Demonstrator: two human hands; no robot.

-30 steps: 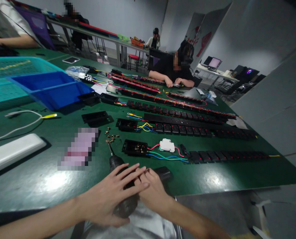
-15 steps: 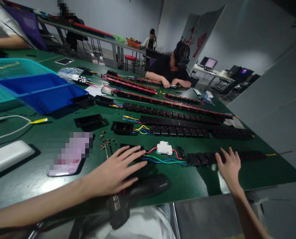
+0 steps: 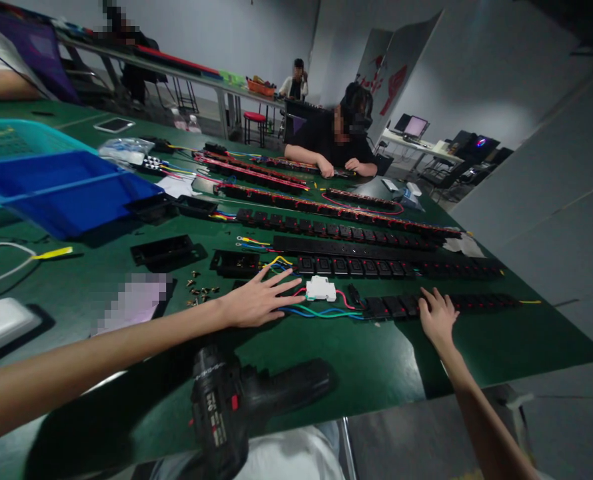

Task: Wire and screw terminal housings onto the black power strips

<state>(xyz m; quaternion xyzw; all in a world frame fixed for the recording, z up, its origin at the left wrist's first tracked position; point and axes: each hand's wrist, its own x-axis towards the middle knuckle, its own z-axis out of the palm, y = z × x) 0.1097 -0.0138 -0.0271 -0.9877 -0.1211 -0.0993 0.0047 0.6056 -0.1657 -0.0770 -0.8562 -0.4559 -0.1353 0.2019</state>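
Note:
My left hand [image 3: 261, 300] is spread, palm down, over the wired end of the nearest strip, hiding the small black box there. Red, green and blue wires [image 3: 321, 312] run from under its fingers towards the strip, and a white circuit breaker [image 3: 320, 289] sits on the red one. My right hand [image 3: 439, 317] rests with loosely spread fingers at the near edge of the black socket strip [image 3: 389, 307]; whether it presses on it I cannot tell. A black cordless drill [image 3: 216, 400] lies at the table's front edge, below my left forearm.
More socket strips [image 3: 356, 267] lie in rows beyond my hands. Brass screws [image 3: 201, 291], a phone [image 3: 136, 303], a white power bank [image 3: 6, 327] and a blue bin [image 3: 71, 190] are on the left. Across the table [image 3: 526, 340] a co-worker [image 3: 344, 137] handles another strip.
My left hand has moved away from the drill, up to the wires, uncovering the drill's front. My right hand stays by the strip. The view has shifted slightly.

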